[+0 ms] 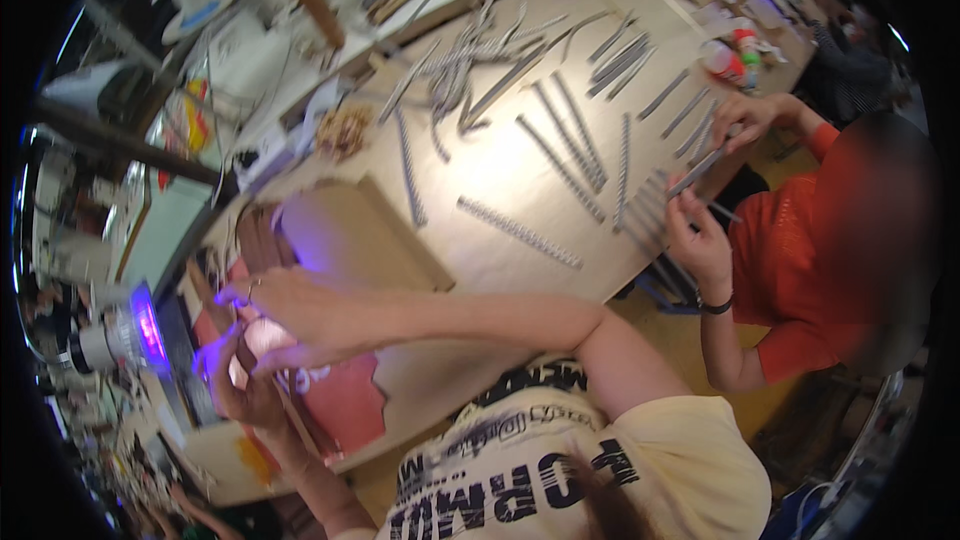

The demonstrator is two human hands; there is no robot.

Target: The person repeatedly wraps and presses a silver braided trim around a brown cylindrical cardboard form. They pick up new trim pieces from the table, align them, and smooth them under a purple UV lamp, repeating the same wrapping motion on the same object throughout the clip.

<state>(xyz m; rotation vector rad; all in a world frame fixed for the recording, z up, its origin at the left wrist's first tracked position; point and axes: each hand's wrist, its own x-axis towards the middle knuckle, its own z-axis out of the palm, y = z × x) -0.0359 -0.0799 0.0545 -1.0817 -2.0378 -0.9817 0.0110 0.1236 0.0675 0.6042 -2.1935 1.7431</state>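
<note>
Close together at the left, by a lamp with a purple glow [150, 328], are my two hands. My right hand [305, 315] reaches across from the right, its fingers bent and lit purple at the tips. Just below it, my left hand [248, 385] has its fingers curled up toward the right one. Both look pinched around something small; blur and the fingers hide what it is. Under and beside them lie a red-pink flat piece [350, 405] and a narrow brown strip [207, 295].
A tan box-like panel [405, 230] stands beyond my right forearm. Grey braided strips [520, 232] and a tangled pile of them [455, 75] cover the table. At right, a person in a red shirt [800, 250] holds a grey strip [697, 173]. Bottles [722, 60] stand behind.
</note>
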